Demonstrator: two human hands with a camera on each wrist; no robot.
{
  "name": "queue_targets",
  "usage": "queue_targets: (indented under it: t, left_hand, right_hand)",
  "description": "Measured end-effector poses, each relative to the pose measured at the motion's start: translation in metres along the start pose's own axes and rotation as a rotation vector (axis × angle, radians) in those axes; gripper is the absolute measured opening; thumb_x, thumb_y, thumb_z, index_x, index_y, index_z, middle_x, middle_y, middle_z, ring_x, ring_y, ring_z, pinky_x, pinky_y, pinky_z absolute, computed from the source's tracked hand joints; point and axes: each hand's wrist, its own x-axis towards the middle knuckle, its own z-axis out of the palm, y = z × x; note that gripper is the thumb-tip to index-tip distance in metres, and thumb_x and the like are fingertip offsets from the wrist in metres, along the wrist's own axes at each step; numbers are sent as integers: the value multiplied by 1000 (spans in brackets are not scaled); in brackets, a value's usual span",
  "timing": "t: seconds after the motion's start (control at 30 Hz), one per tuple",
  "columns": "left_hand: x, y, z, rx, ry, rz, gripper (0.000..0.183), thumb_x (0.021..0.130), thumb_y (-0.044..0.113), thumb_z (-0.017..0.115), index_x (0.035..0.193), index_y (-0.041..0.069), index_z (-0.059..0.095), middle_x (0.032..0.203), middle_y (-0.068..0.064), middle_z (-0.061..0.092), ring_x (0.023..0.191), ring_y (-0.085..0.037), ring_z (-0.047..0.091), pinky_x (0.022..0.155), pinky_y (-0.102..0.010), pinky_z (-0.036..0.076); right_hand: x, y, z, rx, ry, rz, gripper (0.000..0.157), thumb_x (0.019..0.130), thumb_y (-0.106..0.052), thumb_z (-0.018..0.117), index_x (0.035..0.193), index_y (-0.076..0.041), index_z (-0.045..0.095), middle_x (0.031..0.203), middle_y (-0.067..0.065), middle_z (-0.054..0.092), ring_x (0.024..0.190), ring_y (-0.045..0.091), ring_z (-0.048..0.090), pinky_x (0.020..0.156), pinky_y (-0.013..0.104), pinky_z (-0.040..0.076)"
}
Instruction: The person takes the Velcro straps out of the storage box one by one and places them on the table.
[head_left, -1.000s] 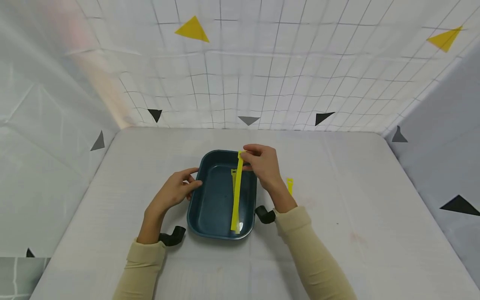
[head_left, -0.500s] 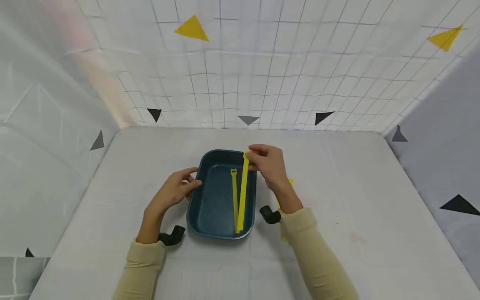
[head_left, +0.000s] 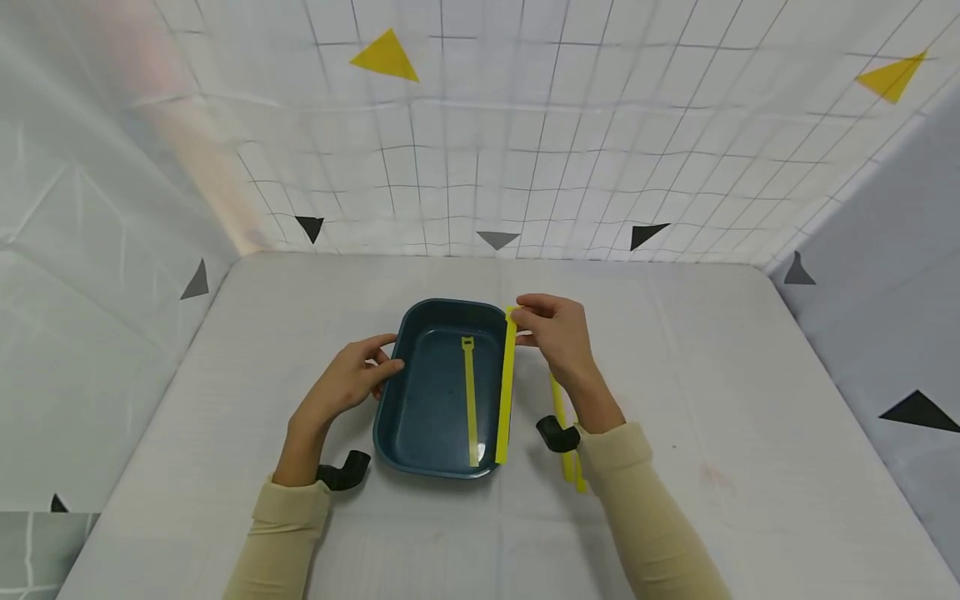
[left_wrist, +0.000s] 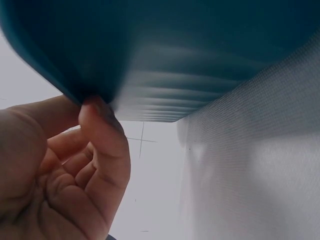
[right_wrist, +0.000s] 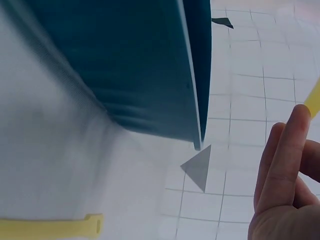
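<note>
A dark blue rectangular dish (head_left: pixel 427 400) sits on the white table. My left hand (head_left: pixel 345 383) pinches its left rim; in the left wrist view the thumb (left_wrist: pixel 102 122) presses against the dish's edge. One yellow cable strap (head_left: pixel 471 400), slotted at its far end, lies lengthwise inside. Between thumb and fingers, my right hand (head_left: pixel 558 337) pinches the far end of a second yellow strap (head_left: pixel 506 392), which hangs over the dish's right rim in the head view. Only a bit of that held strap (right_wrist: pixel 314 100) shows in the right wrist view.
More yellow straps (head_left: pixel 567 467) lie on the table right of the dish, partly hidden under the right forearm. One slotted strap end (right_wrist: pixel 92 226) shows in the right wrist view. Black wrist cameras (head_left: pixel 345 472) sit at both cuffs. A white gridded sheet (head_left: pixel 480 167) stands behind.
My right hand has moved right with the held strap, from above the strap in the dish to the right rim. The left hand and dish have stayed put.
</note>
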Motion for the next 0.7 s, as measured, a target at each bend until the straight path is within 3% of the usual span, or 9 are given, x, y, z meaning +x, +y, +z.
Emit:
queue_targets:
  t: [0.7]
  left_hand:
    - [-1, 0, 1, -3, 2, 19, 56, 101, 16, 59, 147, -6, 38, 89, -13, 59, 58, -20, 57, 55, -34, 47]
  right_hand:
    - [-1, 6, -22, -10, 16, 31, 28, 95, -7, 66, 120, 7, 65, 107, 19, 64, 83, 22, 65, 70, 28, 57]
